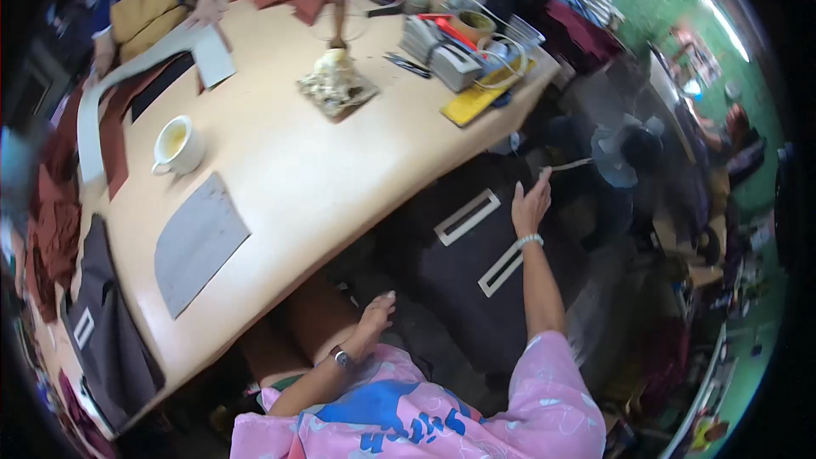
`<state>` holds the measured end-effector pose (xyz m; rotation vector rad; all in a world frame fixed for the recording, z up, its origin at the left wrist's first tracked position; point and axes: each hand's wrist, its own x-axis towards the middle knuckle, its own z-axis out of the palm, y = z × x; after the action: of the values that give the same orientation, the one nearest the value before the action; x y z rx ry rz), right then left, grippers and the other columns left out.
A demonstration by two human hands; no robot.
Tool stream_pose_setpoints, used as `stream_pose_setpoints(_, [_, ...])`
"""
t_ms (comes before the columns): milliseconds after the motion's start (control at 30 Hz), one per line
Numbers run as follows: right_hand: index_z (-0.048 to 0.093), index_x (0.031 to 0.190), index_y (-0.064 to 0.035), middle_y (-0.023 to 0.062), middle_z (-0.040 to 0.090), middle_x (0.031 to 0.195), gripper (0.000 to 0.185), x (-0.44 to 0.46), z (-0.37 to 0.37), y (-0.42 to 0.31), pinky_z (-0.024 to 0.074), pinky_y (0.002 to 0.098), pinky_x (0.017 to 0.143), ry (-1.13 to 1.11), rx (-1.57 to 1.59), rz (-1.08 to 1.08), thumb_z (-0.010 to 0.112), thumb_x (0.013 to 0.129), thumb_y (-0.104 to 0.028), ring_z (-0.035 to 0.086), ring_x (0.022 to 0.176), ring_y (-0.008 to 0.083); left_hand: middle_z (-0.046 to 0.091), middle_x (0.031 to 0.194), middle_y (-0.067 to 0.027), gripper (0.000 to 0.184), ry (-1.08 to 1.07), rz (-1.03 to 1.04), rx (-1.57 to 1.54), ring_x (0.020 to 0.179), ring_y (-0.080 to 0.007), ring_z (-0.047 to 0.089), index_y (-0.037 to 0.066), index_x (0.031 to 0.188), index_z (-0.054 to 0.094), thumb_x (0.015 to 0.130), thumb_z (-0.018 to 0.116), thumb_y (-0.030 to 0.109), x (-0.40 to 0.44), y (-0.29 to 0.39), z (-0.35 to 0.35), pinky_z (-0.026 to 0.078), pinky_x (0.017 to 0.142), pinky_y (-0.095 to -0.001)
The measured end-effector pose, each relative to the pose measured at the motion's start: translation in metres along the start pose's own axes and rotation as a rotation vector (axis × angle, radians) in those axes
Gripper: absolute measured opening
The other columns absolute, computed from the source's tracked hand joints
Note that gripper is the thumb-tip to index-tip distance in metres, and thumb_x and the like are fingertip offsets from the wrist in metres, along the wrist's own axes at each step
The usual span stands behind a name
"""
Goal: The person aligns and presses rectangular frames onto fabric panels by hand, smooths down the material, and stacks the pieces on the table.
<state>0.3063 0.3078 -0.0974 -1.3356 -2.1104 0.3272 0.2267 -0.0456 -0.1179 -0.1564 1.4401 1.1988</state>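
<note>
Dark cloth (442,289) lies to the right of the table, bearing two pale, narrow rectangular frames, one farther away (452,236) and one nearer (487,286). My right hand (531,206), with a beaded bracelet, reaches over the cloth's far right part, thumb and fingers apart. The end of a thin tan stick (571,166) meets its fingertips; the stick runs toward a blurred grey round object (614,161). Wearing a watch, my left hand (372,323) hovers near my lap with loosely spread fingers and holds nothing.
The pale table (280,178) bears a white cup (180,146), a grey curved piece (200,242), a stained block (336,89) and a box of tools (442,51). Across it, a person in an apron (153,13) handles a long pale strip (127,72).
</note>
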Motion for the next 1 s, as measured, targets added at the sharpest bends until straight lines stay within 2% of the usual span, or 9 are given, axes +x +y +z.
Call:
stream_pose_setpoints(233, [0.015, 0.139, 0.0043, 0.0228, 0.036, 0.134, 0.071, -0.073, -0.013, -0.161, 0.0236, 0.0433, 0.106, 0.090, 0.457, -0.338, 0.057, 0.084, -0.009, 0.034, 0.125, 0.0353, 0.052, 0.123, -0.0063, 0.040, -0.313, 0.393, 0.096, 0.115, -0.0150, 0.046, 0.007, 0.125, 0.050, 0.093, 0.049, 0.030, -0.052, 0.033, -0.019, 0.037, 0.094, -0.0301])
stream_pose_setpoints(367, [0.010, 0.141, 0.0012, 0.0242, 0.034, 0.135, 0.072, -0.132, -0.020, -0.279, 0.0207, 0.0442, 0.107, -0.162, 0.665, -0.571, 0.053, 0.084, -0.006, 0.030, 0.128, 0.0362, 0.057, 0.116, -0.0094, 0.037, -0.191, 0.775, 0.113, 0.110, -0.0162, 0.050, 0.002, 0.119, 0.053, 0.094, 0.048, 0.029, -0.119, 0.082, -0.062, 0.039, 0.094, -0.0313])
stream_pose_setpoints(467, [0.010, 0.141, 0.0014, 0.0248, 0.029, 0.138, 0.074, -0.183, -0.018, -0.338, 0.0200, 0.0436, 0.107, -0.341, 0.753, -0.683, 0.054, 0.082, -0.006, 0.029, 0.128, 0.0372, 0.061, 0.110, -0.0087, 0.033, 0.149, 0.982, 0.049, 0.103, -0.0147, 0.055, 0.000, 0.116, 0.055, 0.092, 0.051, 0.022, -0.168, 0.101, -0.110, 0.041, 0.091, -0.0307])
stream_pose_setpoints(533, [0.010, 0.141, 0.0013, 0.0231, 0.024, 0.141, 0.078, -0.212, -0.006, -0.360, 0.0141, 0.0463, 0.109, -0.451, 0.781, -0.721, 0.057, 0.081, -0.013, 0.021, 0.133, 0.0369, 0.062, 0.108, -0.0103, 0.030, 0.620, 1.066, 0.198, 0.101, -0.0191, 0.057, 0.000, 0.112, 0.057, 0.088, 0.057, 0.017, -0.204, 0.106, -0.152, 0.042, 0.090, -0.0311])
stream_pose_setpoints(600, [0.011, 0.141, 0.0004, 0.0204, 0.021, 0.144, 0.077, -0.233, 0.003, -0.367, 0.0092, 0.0500, 0.109, -0.460, 0.373, -0.785, 0.057, 0.082, -0.019, 0.015, 0.135, 0.0371, 0.062, 0.105, -0.0149, 0.028, 1.135, 1.144, 0.446, 0.100, -0.0274, 0.058, 0.000, 0.107, 0.059, 0.083, 0.060, 0.014, -0.226, 0.103, -0.204, 0.044, 0.088, -0.0341])
stream_pose_setpoints(667, [0.013, 0.141, -0.0005, 0.0187, 0.020, 0.145, 0.077, -0.232, 0.003, -0.368, 0.0075, 0.0516, 0.108, -0.486, 0.359, -0.744, 0.057, 0.082, -0.021, 0.013, 0.136, 0.0372, 0.061, 0.103, -0.0176, 0.026, 1.610, 1.100, 0.728, 0.098, -0.0334, 0.057, 0.000, 0.103, 0.060, 0.080, 0.062, 0.012, -0.247, 0.099, -0.256, 0.045, 0.087, -0.0374])
stream_pose_setpoints(733, [0.014, 0.141, -0.0013, 0.0177, 0.020, 0.146, 0.076, -0.230, 0.002, -0.367, 0.0068, 0.0523, 0.108, -0.497, 0.348, -0.723, 0.057, 0.082, -0.022, 0.013, 0.136, 0.0373, 0.061, 0.102, -0.0172, 0.028, 1.831, 0.951, 0.866, 0.097, -0.0336, 0.057, 0.000, 0.103, 0.060, 0.080, 0.062, 0.016, -0.258, 0.091, -0.305, 0.045, 0.084, -0.0401])
stream_pose_setpoints(933, [0.019, 0.140, -0.0014, 0.0156, 0.023, 0.145, 0.074, -0.234, 0.001, -0.372, 0.0099, 0.0531, 0.108, -0.425, 0.240, -0.733, 0.059, 0.080, -0.018, 0.017, 0.135, 0.0376, 0.060, 0.103, -0.0164, 0.043, 1.664, 0.478, 0.868, 0.097, -0.0327, 0.055, 0.000, 0.105, 0.058, 0.080, 0.061, 0.036, -0.249, 0.095, -0.358, 0.045, 0.079, -0.0410])
stream_pose_setpoints(1000, [0.025, 0.138, 0.0002, 0.0163, 0.030, 0.142, 0.071, -0.239, -0.006, -0.389, 0.0130, 0.0508, 0.108, -0.399, 0.310, -0.867, 0.060, 0.079, -0.017, 0.020, 0.133, 0.0377, 0.056, 0.112, -0.0181, 0.049, 1.665, 0.451, 0.865, 0.108, -0.0334, 0.050, 0.001, 0.110, 0.056, 0.080, 0.060, 0.039, -0.248, 0.086, -0.356, 0.041, 0.087, -0.0431])
